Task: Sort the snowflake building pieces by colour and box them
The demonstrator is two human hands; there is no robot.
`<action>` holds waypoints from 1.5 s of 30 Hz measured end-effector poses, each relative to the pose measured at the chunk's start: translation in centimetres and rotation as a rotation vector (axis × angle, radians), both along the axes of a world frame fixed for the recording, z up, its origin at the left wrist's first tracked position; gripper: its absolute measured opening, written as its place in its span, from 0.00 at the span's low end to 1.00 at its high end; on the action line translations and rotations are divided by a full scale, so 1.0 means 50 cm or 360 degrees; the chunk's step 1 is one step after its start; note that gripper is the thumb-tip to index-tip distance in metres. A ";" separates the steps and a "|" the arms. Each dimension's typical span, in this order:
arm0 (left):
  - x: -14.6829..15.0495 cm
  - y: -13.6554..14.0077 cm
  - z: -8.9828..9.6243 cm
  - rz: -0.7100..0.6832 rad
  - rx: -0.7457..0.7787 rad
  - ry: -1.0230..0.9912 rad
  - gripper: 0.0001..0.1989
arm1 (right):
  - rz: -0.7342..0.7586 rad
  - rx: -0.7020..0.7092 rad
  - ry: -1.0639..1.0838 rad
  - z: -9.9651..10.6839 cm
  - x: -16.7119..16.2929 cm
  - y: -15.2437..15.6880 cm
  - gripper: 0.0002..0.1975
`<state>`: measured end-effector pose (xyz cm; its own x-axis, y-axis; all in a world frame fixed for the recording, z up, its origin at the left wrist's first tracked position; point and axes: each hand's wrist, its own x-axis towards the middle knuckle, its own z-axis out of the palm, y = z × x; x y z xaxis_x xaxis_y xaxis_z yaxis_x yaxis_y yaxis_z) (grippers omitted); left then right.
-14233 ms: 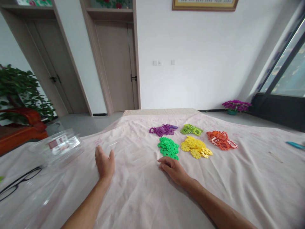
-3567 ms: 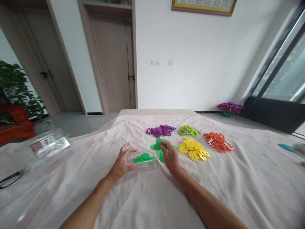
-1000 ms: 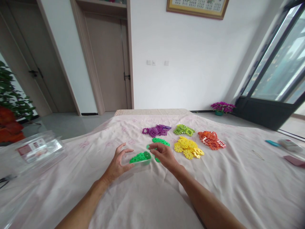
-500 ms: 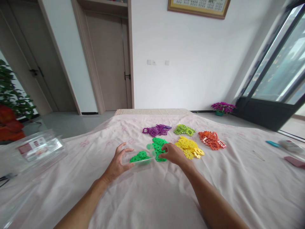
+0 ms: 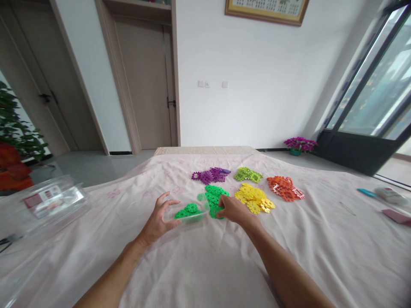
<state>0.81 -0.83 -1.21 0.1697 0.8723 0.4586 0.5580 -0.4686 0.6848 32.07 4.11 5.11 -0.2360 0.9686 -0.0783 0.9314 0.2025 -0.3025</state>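
My left hand (image 5: 160, 216) grips the left end of a clear plastic box (image 5: 203, 216), its thumb on the near side and fingers over the far side. Inside the box lie several green snowflake-shaped plastic discs (image 5: 189, 209). Just right of it, a pile of green discs (image 5: 214, 194) is spread on the cloth. My right hand (image 5: 234, 209) reaches into the near right part of that pile with its fingers curled in. What its fingertips hold, if anything, is hidden. Close beyond this hand sits a pile of yellow discs (image 5: 252, 196).
Purple (image 5: 212, 175), lime-green (image 5: 248, 174) and orange (image 5: 285, 189) plastic pieces lie in heaps farther back. Clear plastic containers (image 5: 54, 205) stand at the left. On the right are a blue object (image 5: 367, 193), a whitish object (image 5: 390, 196) and a pink one (image 5: 397, 216) on the flowered cloth (image 5: 199, 273).
My right hand has shifted slightly right and toward me over the green pile, and its fingers have drawn together. My left hand and the box have stayed in place.
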 end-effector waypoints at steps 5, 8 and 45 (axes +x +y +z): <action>0.000 -0.001 0.002 -0.0025 -0.0002 -0.0025 0.28 | 0.0057 0.0055 0.0122 -0.010 -0.002 -0.001 0.17; 0.000 -0.002 0.003 -0.0021 0.0007 -0.0032 0.29 | 0.0075 0.0151 0.0239 -0.010 -0.002 0.000 0.10; 0.000 0.000 0.002 0.0034 0.0061 0.0051 0.28 | -0.0123 0.0499 -0.0036 -0.075 0.038 0.040 0.18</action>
